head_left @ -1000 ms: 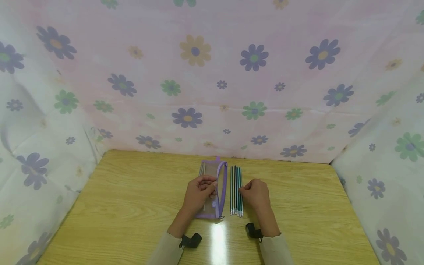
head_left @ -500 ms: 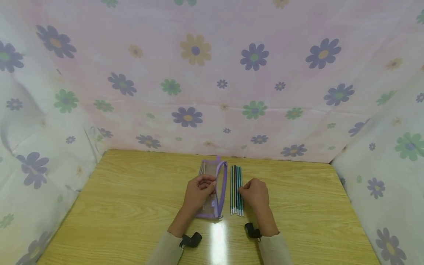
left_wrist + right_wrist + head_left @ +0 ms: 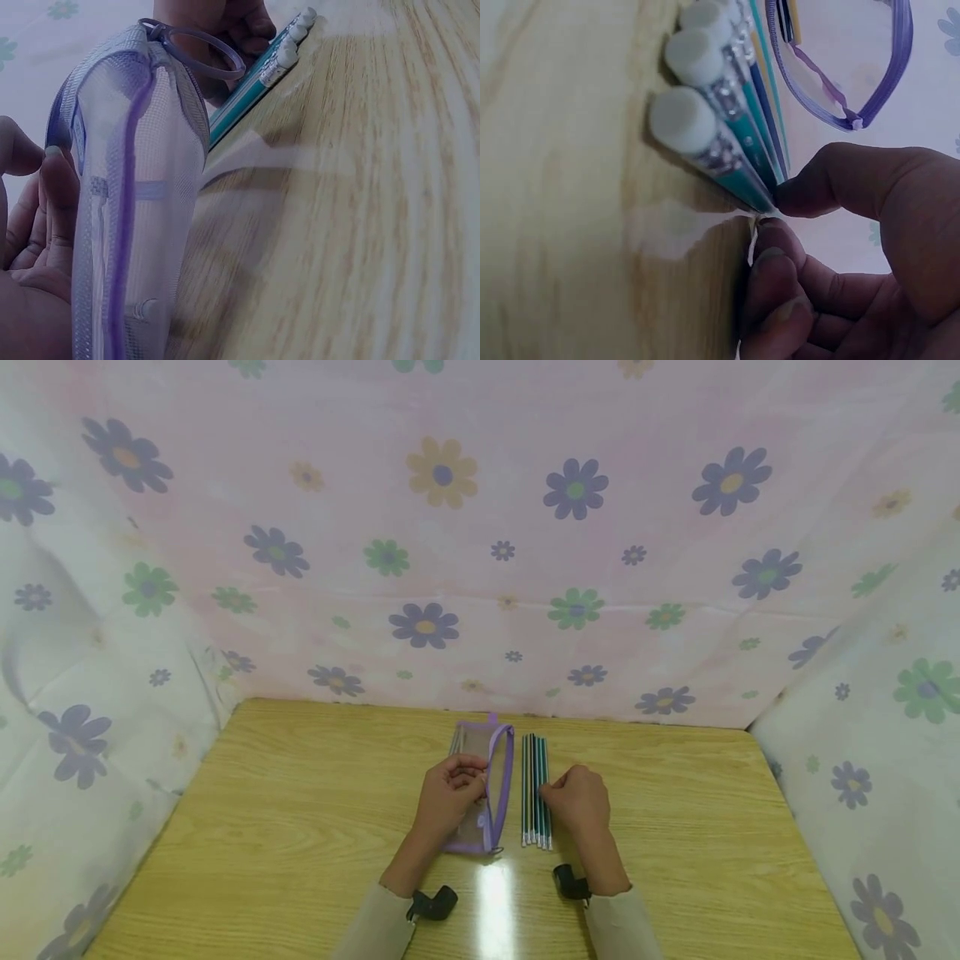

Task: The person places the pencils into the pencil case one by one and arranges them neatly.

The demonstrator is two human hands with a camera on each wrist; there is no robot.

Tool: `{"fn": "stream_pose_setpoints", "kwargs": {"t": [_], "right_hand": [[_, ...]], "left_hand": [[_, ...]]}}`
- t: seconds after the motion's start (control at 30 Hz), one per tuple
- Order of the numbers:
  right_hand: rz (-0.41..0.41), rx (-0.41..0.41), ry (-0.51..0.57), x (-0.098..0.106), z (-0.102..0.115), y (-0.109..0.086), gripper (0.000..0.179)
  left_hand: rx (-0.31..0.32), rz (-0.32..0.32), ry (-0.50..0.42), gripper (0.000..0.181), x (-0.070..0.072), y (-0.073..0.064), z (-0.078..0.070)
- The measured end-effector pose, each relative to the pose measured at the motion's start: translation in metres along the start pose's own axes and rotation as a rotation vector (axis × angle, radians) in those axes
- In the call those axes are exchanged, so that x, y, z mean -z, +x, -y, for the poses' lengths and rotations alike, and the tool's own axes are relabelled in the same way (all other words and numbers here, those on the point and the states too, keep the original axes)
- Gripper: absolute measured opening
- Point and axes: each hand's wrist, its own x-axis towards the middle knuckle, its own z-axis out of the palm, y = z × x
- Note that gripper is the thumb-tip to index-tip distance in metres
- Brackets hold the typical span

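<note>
My left hand (image 3: 447, 793) pinches the opening edge of a see-through mesh pencil case (image 3: 504, 793) with purple trim. The case's zipped mouth gapes toward the right, and slim pencils (image 3: 455, 742) show through the mesh on its left side. Beside it lies a row of several green and dark pencils (image 3: 534, 777), white eraser ends toward me. My right hand (image 3: 583, 797) holds the rightmost pencil (image 3: 731, 172) between thumb and fingertips, its other fingers curled beneath. In the left wrist view, a zipper pull ring (image 3: 206, 54) hangs at the case's near corner.
Everything lies on a wood-grain table (image 3: 300, 818). A flower-printed cloth (image 3: 480, 527) rises behind it and along both sides. Black wrist-worn cameras (image 3: 433, 904) sit by the sleeves, and a bright reflection marks the tabletop in front of the case.
</note>
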Motion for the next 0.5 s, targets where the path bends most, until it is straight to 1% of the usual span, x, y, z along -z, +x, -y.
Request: {"fn": "stream_pose_setpoints", "kwargs": {"t": [0.07,0.23,0.5], "right_hand": [[-0.004,-0.012,-0.012,-0.0004,0.0015,-0.0009,0.039],[-0.022,-0.010,-0.021,-0.0017,0.0032,-0.0023,0.038],[-0.014,-0.023,-0.021,-0.0007,0.0026,-0.0014,0.030]], "left_hand": [[-0.001,-0.001,0.005,0.016,0.0000,-0.0004,-0.0005],[-0.011,-0.009,0.010,0.017,-0.0007,-0.0019,-0.0037],[-0.022,-0.014,0.003,0.018,-0.0001,-0.0012,-0.0038]]}}
